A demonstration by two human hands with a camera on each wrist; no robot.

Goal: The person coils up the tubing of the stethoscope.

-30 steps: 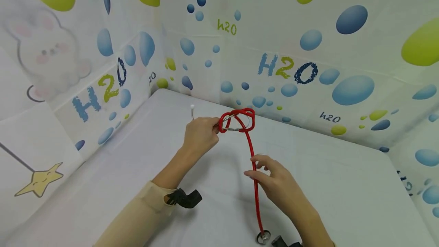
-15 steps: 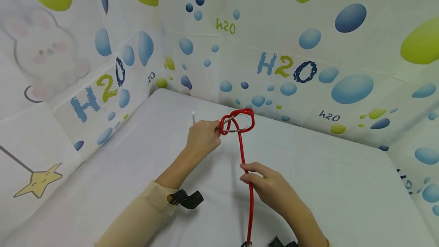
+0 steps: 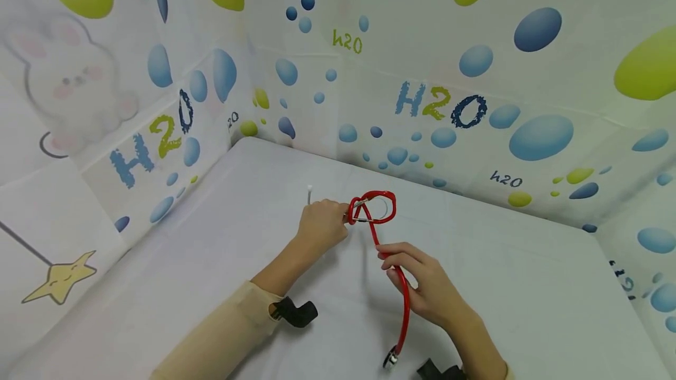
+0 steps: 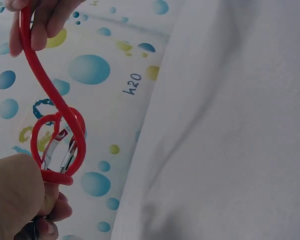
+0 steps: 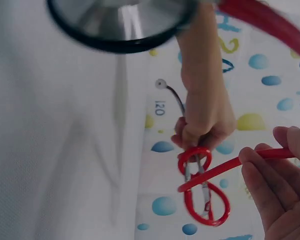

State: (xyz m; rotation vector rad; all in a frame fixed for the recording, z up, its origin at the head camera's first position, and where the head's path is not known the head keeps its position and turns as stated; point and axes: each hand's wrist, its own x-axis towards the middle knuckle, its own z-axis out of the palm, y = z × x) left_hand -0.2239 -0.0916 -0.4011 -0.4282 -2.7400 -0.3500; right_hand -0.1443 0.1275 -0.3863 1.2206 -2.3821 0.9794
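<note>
A stethoscope with red tubing [image 3: 406, 304] is held up in front of me by both hands. My left hand [image 3: 323, 226] grips its metal end, and an eartip [image 3: 309, 188] sticks up behind that hand. Just past the left fingers, the tubing is looped round the metal ear tubes [image 5: 206, 192]. My right hand [image 3: 430, 286] holds the single tube between thumb and fingers, a short way below the loops. From there the tube curves down to the chestpiece [image 3: 391, 359], which hangs free and looms large in the right wrist view.
A white cloth-covered table [image 3: 507, 286] lies beneath the hands. Patterned sheets with blue and green drops form the back wall [image 3: 380, 63] and sides. Black wrist camera mounts [image 3: 297, 313] stick out from both wrists.
Both hands keep hold of the stethoscope. The left hand and the loops have come lower and slightly right. The right hand has slid nearer the loops, and the tube below it bows outward more.
</note>
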